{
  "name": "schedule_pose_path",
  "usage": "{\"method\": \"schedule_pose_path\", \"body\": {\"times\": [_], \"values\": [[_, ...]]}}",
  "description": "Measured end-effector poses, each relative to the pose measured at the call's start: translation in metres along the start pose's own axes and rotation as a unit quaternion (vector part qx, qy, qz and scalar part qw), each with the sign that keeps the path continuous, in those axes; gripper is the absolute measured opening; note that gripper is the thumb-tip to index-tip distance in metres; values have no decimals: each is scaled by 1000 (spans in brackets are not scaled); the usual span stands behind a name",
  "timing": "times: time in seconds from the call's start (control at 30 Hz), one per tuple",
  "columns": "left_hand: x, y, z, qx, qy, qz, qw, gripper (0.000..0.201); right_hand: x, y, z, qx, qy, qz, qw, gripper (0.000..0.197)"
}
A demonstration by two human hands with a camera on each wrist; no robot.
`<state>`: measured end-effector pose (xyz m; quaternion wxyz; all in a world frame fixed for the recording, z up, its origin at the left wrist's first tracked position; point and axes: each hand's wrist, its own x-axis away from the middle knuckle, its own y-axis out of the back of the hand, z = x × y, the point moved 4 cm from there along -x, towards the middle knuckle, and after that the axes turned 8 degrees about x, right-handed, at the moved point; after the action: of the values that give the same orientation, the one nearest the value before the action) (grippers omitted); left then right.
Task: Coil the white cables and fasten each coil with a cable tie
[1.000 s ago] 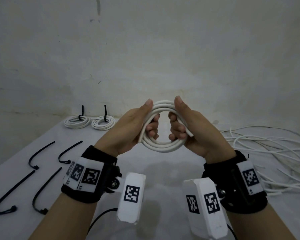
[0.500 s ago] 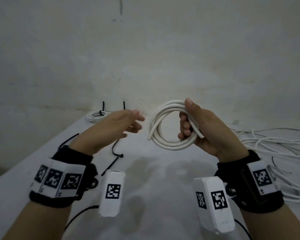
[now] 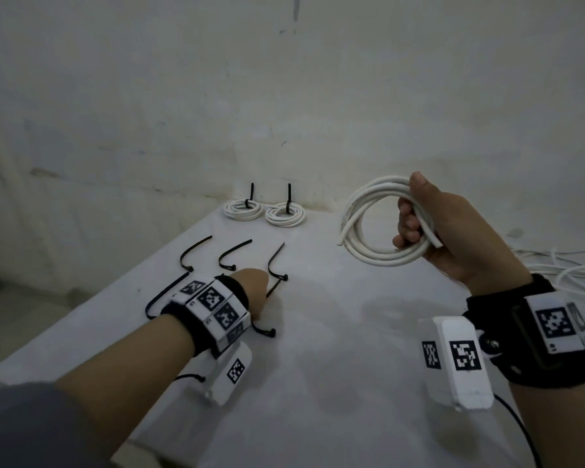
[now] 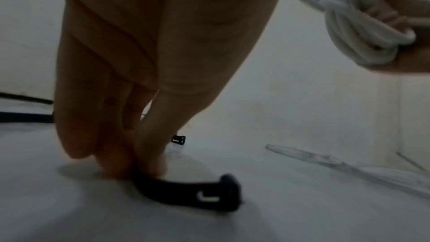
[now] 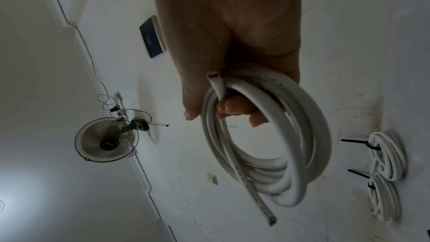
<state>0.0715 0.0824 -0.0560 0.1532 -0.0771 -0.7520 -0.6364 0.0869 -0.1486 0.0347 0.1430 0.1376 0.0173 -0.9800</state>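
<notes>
Head view: the right hand grips a finished white coil in the air, unfastened. Down on the surface, the left hand pinches a black cable tie. Next, I'd say, lift it and thread it round the coil.

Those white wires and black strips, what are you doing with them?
A person is bundling white cables. The right hand holds a freshly wound white coil up above the table. The left hand is down on the table, fingertips pinching one black cable tie to pick it up. More loose ties lie nearby. Two finished coils, already tied, sit by the wall, and a pile of uncoiled cable waits on the right.
</notes>
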Motion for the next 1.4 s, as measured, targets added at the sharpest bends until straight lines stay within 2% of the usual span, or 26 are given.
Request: {"method": "schedule_pose_path", "body": {"times": [0.07,0.1,0.13,0.2,0.23,0.3,0.37,0.43,0.47,0.57,0.67,0.77,0.83,0.93,1.03,1.1,1.2,1.27,1.33,1.4], "values": [[2,-2,-2,-17,-1,-4,1000,8,-1,1,0,2,4,-1,1000,42],[2,-3,-2,-15,4,-2,1000,18,-2,3,0,2,6,-2,1000,42],[1,-3,-1,-12,2,2,1000,19,-2,4,-1,2,10,-3,1000,43],[1,3,2,52,-5,-10,999,8,-5,8,-4,7,31,-6,999,45],[1,9,2,115,-11,-34,993,12,-6,9,-5,14,50,-10,999,45],[6,25,-3,260,-63,-127,955,17,-8,13,-7,43,93,-37,994,49],[22,37,-18,368,-138,-226,891,14,-9,16,-6,91,137,-85,983,46],[41,43,-38,417,-201,-290,838,10,-8,19,-4,132,172,-135,967,37],[50,43,-46,434,-225,-300,819,10,-8,20,-2,147,188,-155,959,32],[57,34,-61,505,-252,-250,787,10,-6,24,0,150,229,-199,941,16],[56,23,-70,557,-251,-200,766,10,-4,29,0,129,248,-237,931,21],[51,16,-79,590,-247,-163,751,10,-4,26,1,119,247,-223,936,24],[48,19,-86,610,-237,-174,736,11,-2,20,1,127,252,-194,940,28],[45,30,-96,642,-243,-212,695,9,-1,10,-1,159,253,-142,944,37],[44,39,-103,657,-261,-241,665,12,-2,4,-4,173,226,-121,951,46],[43,42,-106,659,-268,-247,658,14,-4,3,-6,170,194,-115,959,45],[41,42,-106,653,-271,-243,665,13,-5,2,-9,179,165,-74,967,32],[39,41,-107,647,-274,-232,672,10,-6,3,-12,184,142,-60,971,34],[38,42,-107,639,-276,-226,682,12,-8,5,-14,178,130,-72,973,32],[40,44,-104,637,-279,-230,681,20,-9,7,-14,172,130,-92,972,27]]}}
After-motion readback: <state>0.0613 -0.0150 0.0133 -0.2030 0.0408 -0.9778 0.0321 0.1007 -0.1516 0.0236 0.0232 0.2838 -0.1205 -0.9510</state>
